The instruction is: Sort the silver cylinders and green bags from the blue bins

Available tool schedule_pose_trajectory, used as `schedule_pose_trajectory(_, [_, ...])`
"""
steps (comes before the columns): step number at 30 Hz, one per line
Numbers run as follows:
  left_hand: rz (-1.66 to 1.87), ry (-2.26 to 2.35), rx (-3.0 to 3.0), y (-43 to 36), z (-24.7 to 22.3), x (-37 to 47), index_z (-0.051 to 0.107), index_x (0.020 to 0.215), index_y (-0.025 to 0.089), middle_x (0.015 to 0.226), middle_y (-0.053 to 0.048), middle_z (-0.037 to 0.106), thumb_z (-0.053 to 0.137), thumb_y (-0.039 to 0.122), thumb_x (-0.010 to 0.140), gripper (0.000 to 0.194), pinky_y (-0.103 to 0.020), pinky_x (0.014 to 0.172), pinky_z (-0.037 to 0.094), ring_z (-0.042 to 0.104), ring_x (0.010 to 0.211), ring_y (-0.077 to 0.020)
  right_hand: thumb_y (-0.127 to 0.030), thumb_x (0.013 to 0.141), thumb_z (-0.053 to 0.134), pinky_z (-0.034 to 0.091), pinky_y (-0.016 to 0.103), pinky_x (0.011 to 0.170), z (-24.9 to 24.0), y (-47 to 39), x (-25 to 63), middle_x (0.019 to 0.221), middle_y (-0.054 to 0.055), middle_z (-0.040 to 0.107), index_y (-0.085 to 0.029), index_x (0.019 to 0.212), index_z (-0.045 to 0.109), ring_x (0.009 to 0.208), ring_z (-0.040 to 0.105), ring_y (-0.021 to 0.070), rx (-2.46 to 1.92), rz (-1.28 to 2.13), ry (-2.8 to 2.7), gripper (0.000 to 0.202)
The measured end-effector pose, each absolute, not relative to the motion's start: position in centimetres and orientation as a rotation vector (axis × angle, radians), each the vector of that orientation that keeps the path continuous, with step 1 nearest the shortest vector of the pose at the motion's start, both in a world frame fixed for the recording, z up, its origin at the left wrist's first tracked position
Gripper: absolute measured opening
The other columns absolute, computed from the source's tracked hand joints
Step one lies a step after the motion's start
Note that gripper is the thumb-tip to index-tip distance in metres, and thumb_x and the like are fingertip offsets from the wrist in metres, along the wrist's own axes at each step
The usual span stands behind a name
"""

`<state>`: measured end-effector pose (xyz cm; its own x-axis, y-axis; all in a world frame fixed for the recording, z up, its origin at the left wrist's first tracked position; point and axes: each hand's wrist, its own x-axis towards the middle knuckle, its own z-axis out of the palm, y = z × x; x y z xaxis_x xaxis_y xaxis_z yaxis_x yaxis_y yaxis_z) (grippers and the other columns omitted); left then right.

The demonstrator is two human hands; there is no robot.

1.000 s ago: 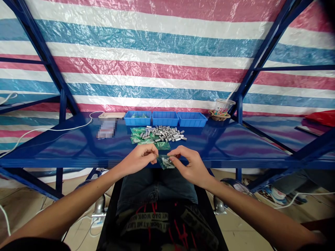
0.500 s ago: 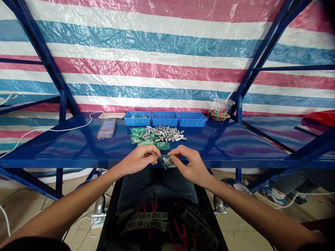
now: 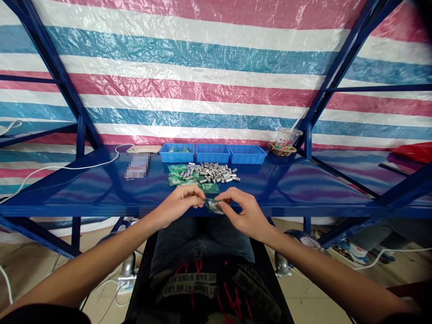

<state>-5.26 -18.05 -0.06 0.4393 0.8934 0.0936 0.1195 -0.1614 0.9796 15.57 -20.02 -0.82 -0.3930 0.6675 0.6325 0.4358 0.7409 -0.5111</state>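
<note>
Between my two hands is a small greenish clear plastic bag (image 3: 213,206) with small pale metal pieces inside, held at the table's front edge. My left hand (image 3: 184,200) pinches its left end between thumb and fingers. On the right, my right hand (image 3: 243,210) grips the other end, thumb in front. Just beyond my hands lies a heap of short silver metal cylinders (image 3: 218,172). Several green plastic bags (image 3: 180,174) lie at its left and front side.
Three blue bins stand behind the heap: the left bin (image 3: 177,155) holds greenish bags, beside the middle bin (image 3: 213,156) and right bin (image 3: 248,156). A cup with a straw (image 3: 287,138) sits back right. A white cable (image 3: 77,168) crosses the table's left side.
My left hand's fingers have closed more flatly at the bag's left end. The bag has risen slightly. Bins and heap have stayed put.
</note>
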Motion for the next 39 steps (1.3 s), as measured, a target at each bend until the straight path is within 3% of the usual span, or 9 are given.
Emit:
schedule_pose_trajectory(7, [1.015,0.863,1.499,-18.3,0.0,-5.1,0.062,0.074,0.015,0.07,0.001,0.06,0.058,0.014,0.074,0.004,-0.024,0.07,0.041,0.057,0.071,-0.0116,-0.018,0.087,0.052,0.045,0.028,0.066,-0.7,-20.1,15.5,0.081,0.003,0.062,-0.02,0.091,0.061,0.077,0.057,0.0152,-0.798,0.37,-2.071,0.01])
schedule_pose_trajectory(12, [1.265,0.875,1.523,-18.6,0.1,-5.0,0.064,0.077,0.016,0.073,0.0,0.061,0.061,0.018,0.075,0.004,-0.026,0.072,0.044,0.058,0.074,-0.0137,-0.024,0.085,0.055,0.047,0.029,0.068,-1.0,-19.8,15.5,0.093,0.005,0.059,-0.022,0.105,0.056,0.083,0.056,0.0169,-0.887,0.483,-1.999,0.021])
schedule_pose_trajectory(17, [1.461,0.823,1.608,-19.1,-0.1,-4.9,0.063,0.079,0.018,0.082,-0.002,0.062,0.063,0.026,0.078,0.008,-0.025,0.072,0.046,0.058,0.079,-0.0146,-0.028,0.082,0.056,0.05,0.031,0.069,-0.9,-19.8,15.0,0.086,0.003,0.062,-0.021,0.11,0.052,0.075,0.06,0.0154,-0.953,1.121,-1.736,0.029])
schedule_pose_trajectory(20, [1.448,0.78,1.667,-19.7,-0.1,-4.5,0.062,0.079,0.018,0.083,-0.003,0.061,0.064,0.029,0.079,0.011,-0.025,0.072,0.047,0.059,0.08,-0.0148,-0.017,0.069,0.059,0.051,0.032,0.072,-0.1,-20.2,14.6,0.091,0.005,0.066,-0.019,0.107,0.057,0.08,0.063,0.0172,-0.771,1.573,-1.488,0.038])
schedule_pose_trajectory(24, [1.39,0.793,1.724,-20.0,0.1,-4.2,0.062,0.077,0.017,0.08,-0.004,0.061,0.066,0.036,0.077,0.02,-0.027,0.072,0.048,0.058,0.079,-0.0161,-0.016,0.062,0.059,0.051,0.031,0.069,0.7,-20.7,14.5,0.092,0.007,0.067,-0.018,0.095,0.063,0.078,0.061,0.017,-0.584,1.764,-1.3,0.033])
schedule_pose_trajectory(29, [1.303,0.815,1.741,-19.7,-0.2,-4.3,0.062,0.078,0.016,0.08,-0.004,0.059,0.063,0.033,0.079,0.017,-0.027,0.071,0.046,0.057,0.078,-0.0156,-0.022,0.074,0.064,0.046,0.024,0.061,0.4,-20.8,14.4,0.08,0.002,0.064,-0.018,0.087,0.063,0.068,0.056,0.0112,-0.702,1.628,-1.365,0.014])
schedule_pose_trajectory(33, [1.246,0.827,1.744,-19.6,0.0,-4.4,0.061,0.08,0.016,0.08,-0.003,0.059,0.06,0.028,0.08,0.012,-0.026,0.072,0.045,0.057,0.078,-0.0148,-0.026,0.078,0.063,0.046,0.024,0.062,-0.1,-20.6,14.4,0.079,0.001,0.062,-0.018,0.089,0.06,0.068,0.055,0.0111,-0.801,1.423,-1.499,0.015])
schedule_pose_trajectory(39, [1.012,0.966,1.692,-19.7,0.4,-4.2,0.065,0.085,0.016,0.083,-0.004,0.061,0.059,0.033,0.08,0.018,-0.027,0.073,0.044,0.056,0.08,-0.016,-0.022,0.084,0.057,0.049,0.029,0.067,-0.7,-20.1,15.3,0.084,0.003,0.062,-0.021,0.093,0.057,0.075,0.059,0.0156,-0.908,0.518,-1.747,0.01])
